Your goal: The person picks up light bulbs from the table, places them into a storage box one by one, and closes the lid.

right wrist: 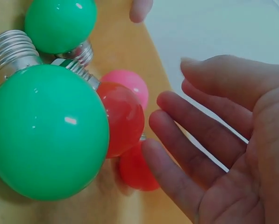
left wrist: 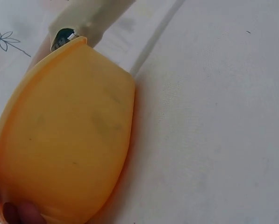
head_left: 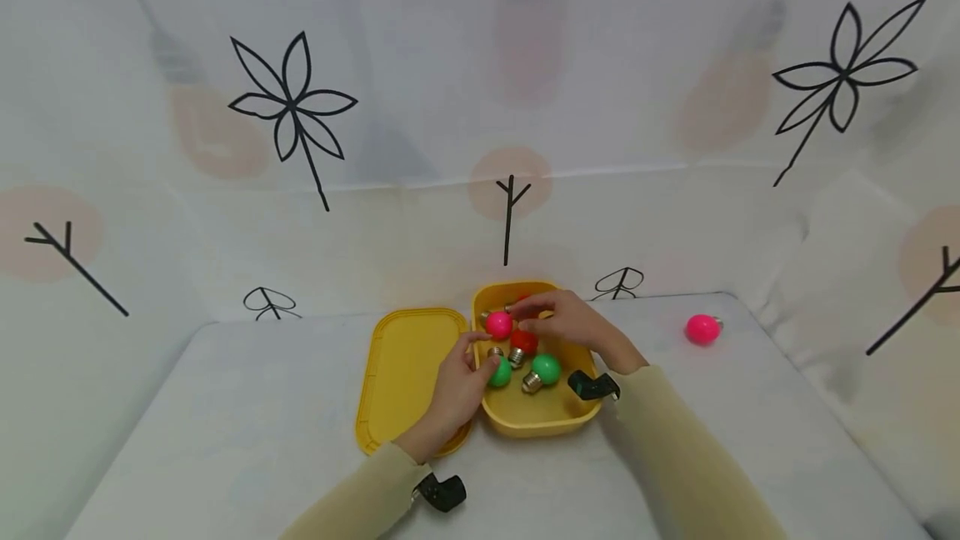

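A yellow plastic container [head_left: 540, 425] holds several round light bulbs with metal screw bases. Inside are a pink bulb [head_left: 498, 324], a red bulb [head_left: 524, 343], a green bulb [head_left: 547, 368] and a second green bulb [head_left: 499, 372]; another red bulb [right wrist: 138, 168] lies farther back. My left hand [head_left: 456, 383] grips the container's left wall, its thumb over the rim. In the left wrist view, fingertips [left wrist: 29, 213] show against the outer wall. Over the bulbs hovers my right hand [head_left: 564, 319], its fingers spread and slightly bent, with nothing in the palm.
A flat yellow lid [head_left: 411, 365] lies on the white-covered table, just left of the container. One pink bulb [head_left: 702, 329] sits alone toward the table's far right. A white patterned cloth [head_left: 420, 223] rises behind the table.
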A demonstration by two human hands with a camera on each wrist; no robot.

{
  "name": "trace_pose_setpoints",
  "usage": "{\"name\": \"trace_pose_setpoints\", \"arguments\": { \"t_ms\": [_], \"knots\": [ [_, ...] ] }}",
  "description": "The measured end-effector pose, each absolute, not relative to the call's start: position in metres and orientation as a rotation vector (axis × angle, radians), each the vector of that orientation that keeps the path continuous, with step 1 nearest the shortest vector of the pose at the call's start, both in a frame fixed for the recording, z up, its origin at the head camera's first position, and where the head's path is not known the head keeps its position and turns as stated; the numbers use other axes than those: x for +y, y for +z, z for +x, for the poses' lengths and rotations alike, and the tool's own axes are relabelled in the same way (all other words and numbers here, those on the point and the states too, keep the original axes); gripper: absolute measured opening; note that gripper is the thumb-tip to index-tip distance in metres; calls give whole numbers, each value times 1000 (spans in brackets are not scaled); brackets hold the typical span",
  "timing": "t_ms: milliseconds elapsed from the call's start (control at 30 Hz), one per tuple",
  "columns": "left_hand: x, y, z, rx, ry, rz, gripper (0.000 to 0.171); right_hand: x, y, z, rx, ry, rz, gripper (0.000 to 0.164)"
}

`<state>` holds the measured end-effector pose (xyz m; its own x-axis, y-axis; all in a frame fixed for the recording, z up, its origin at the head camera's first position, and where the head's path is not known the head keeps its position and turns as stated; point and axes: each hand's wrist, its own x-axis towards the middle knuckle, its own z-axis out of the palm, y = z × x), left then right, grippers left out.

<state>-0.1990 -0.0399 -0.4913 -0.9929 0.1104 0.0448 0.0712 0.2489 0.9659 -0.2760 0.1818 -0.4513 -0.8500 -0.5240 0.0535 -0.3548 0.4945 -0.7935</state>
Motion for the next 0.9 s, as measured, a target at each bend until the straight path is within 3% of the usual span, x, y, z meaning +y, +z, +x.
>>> {"name": "trace_pose_setpoints", "arguments": {
  "t_ms": [900],
  "knots": [
    [-44,-478,-194,2818,1319,311,47,178,-442,-274,2579,-1324,-620,26]
  ]
}}
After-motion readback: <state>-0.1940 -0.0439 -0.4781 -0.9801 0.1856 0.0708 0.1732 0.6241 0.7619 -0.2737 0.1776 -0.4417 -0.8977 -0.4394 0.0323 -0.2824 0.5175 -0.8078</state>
